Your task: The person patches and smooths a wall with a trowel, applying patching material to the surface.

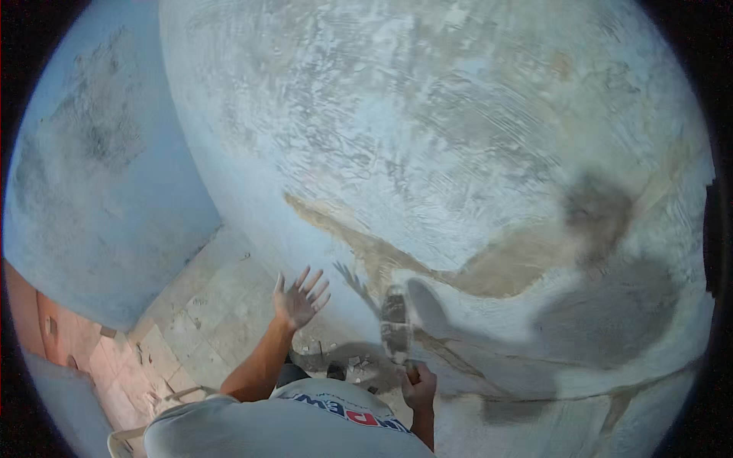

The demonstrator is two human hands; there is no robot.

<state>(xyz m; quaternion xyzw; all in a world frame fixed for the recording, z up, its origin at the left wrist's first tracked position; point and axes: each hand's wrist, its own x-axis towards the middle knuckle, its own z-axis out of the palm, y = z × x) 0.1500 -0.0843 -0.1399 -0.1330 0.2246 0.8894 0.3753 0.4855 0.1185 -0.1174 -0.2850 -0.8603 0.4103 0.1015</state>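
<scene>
My right hand [418, 387] is closed round the handle of a plastering trowel. The trowel's blade [395, 324] is long, rounded at its far end and smeared with grey-white plaster. It points up close to the wall [458, 198]; whether it touches cannot be told. My left hand [300, 299] is held up with its fingers spread and nothing in it, and its shadow falls on the wall just to the right. A wet-looking brown strip [374, 252] runs down the wall behind the trowel and joins a wider brown patch [515, 263].
A pale blue wall [191, 244] with a rough grey patch meets the plastered wall at a corner on the left. Dusty floor tiles [202, 305] carry bits of rubble. A whitish chair [122, 439] stands at the lower left. Shadows fall across the wall at right.
</scene>
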